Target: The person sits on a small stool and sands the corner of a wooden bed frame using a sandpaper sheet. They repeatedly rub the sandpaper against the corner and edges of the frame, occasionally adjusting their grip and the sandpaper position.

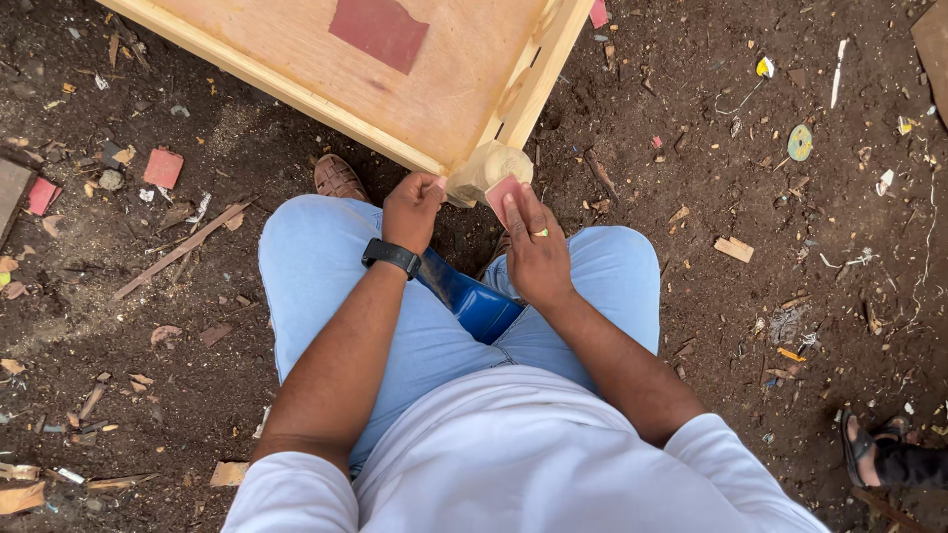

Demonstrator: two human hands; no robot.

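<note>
The right hand lies flat with fingers stretched out, pressing a small reddish sandpaper piece against the rounded wooden leg end at the near corner of the pale wooden frame. A ring shows on one finger. The left hand, with a black watch on its wrist, is curled closed around the frame's near edge just left of that corner, thumb and fingers gripping the wood.

The leg end sits directly ahead of both hands and between them, touching the right hand's paper; the right hand is the one on it, the left is just beside it. The frame's rails run away from the corner toward the upper left and the upper right, so the corner points at the person.

A blue plastic seat shows between the knees in light blue jeans. A second red sandpaper sheet lies on the frame's panel near the top edge. A brown woven shoe rests on the dirt ground, which is scattered with wood scraps and shavings. Another person's sandalled foot shows at the lower right.
</note>
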